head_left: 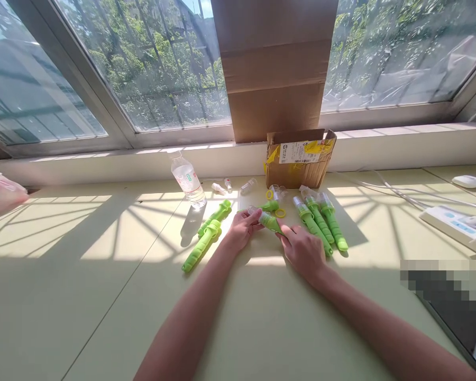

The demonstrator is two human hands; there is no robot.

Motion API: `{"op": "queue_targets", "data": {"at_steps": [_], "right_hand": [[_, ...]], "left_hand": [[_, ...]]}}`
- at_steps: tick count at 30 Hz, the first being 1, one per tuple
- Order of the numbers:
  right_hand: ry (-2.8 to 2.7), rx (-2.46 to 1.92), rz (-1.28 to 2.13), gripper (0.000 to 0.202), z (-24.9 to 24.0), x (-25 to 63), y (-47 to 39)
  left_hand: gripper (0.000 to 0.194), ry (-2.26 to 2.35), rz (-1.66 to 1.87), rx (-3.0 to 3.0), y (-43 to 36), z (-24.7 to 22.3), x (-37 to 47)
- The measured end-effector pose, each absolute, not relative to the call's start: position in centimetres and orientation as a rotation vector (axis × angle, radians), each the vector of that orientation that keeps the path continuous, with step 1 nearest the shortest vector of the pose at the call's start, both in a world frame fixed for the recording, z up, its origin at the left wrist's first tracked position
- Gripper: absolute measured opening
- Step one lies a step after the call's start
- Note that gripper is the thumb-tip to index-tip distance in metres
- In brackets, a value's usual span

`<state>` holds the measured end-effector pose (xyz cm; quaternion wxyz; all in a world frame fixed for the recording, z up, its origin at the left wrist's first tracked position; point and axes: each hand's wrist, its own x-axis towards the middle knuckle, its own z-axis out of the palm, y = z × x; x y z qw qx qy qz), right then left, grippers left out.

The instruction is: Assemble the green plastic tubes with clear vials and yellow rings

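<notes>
In the middle of the table, both hands hold one green ribbed handle (270, 222), tilted down toward the right. My left hand (244, 228) pinches its upper end, where a clear plastic cap (252, 210) sits. Around its lower end the fingers of my right hand (303, 247) are closed. Just behind lies another green handle (268, 206), partly hidden by the held one. Two uncapped green handles (201, 246) rest to the left. Three more green handles (316, 221), with clear tops, lie side by side on the right.
A water bottle (188, 180) stands at the back left, near two small white pieces (221, 187). Loose clear caps (248, 186) and yellow rings (280, 213) lie before a cardboard box (299, 161). On the right are a power strip (456, 225), cables and a dark device (452, 312).
</notes>
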<state>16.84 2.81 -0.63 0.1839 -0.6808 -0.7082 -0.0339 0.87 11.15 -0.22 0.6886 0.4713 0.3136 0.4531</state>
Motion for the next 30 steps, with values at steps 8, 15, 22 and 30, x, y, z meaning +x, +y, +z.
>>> {"op": "queue_targets", "data": {"at_steps": [8,15,22,30], "right_hand": [[-1.704,-1.447,0.894,0.045,0.2,17.7,3.5],[-1.775,-1.637,0.575,0.041,-0.1,18.0,3.8],[-2.129,-1.837,-0.268,0.043,-0.8,17.8,3.4],[-1.992,-1.726,0.263,0.042,0.0,16.9,2.8]], "left_hand": [[0.023,0.665,1.011,1.135,11.3,0.3,0.1],[0.031,0.671,1.045,1.035,11.2,0.0,0.6],[0.033,0.702,1.05,0.996,10.9,-0.3,1.5],[0.026,0.74,1.064,1.082,11.0,0.4,0.9]]}}
